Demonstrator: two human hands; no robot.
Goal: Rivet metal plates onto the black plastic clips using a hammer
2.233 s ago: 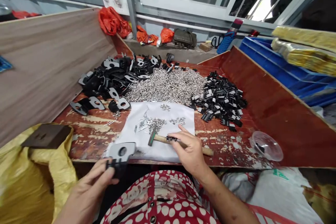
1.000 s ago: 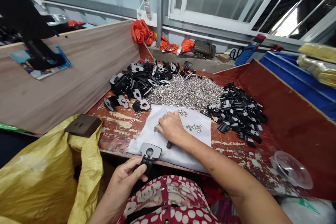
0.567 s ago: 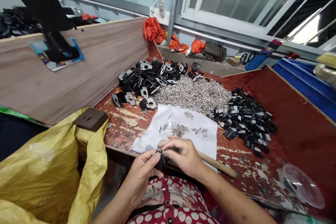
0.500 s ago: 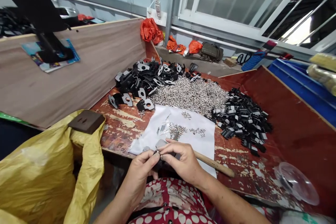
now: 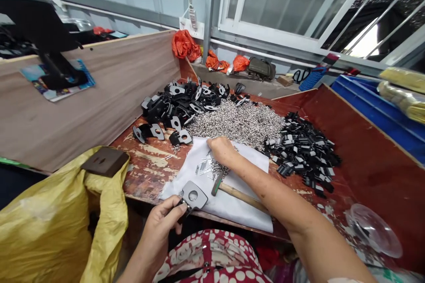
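My left hand (image 5: 164, 221) pinches a black-and-grey plastic clip (image 5: 195, 195) with a round hole in its flat grey plate, at the table's front edge. Over the white cloth (image 5: 249, 212) reaches my right hand (image 5: 222, 150), fingers curled downward beside thin metal pins (image 5: 206, 164); its fingertips and anything in them are hidden. Small silvery metal pieces (image 5: 219, 169) lie just below that hand. A hammer (image 5: 239, 193) rests on the cloth under my right forearm, its head near the clip and its wooden handle pointing right.
Behind the cloth spreads a heap of shiny metal pieces (image 5: 239, 117). Black-and-grey clips (image 5: 166, 110) are piled at left, smaller black parts (image 5: 299, 150) at right. A clear plastic bowl (image 5: 375, 230) sits front right; a yellow bag (image 5: 46, 212) hangs at left. Wooden boards (image 5: 99, 84) wall the table.
My right hand has left the clip and moved forward to the small metal pieces. My left hand alone holds the clip, its grey plate now facing up. The hammer's head has come into view.
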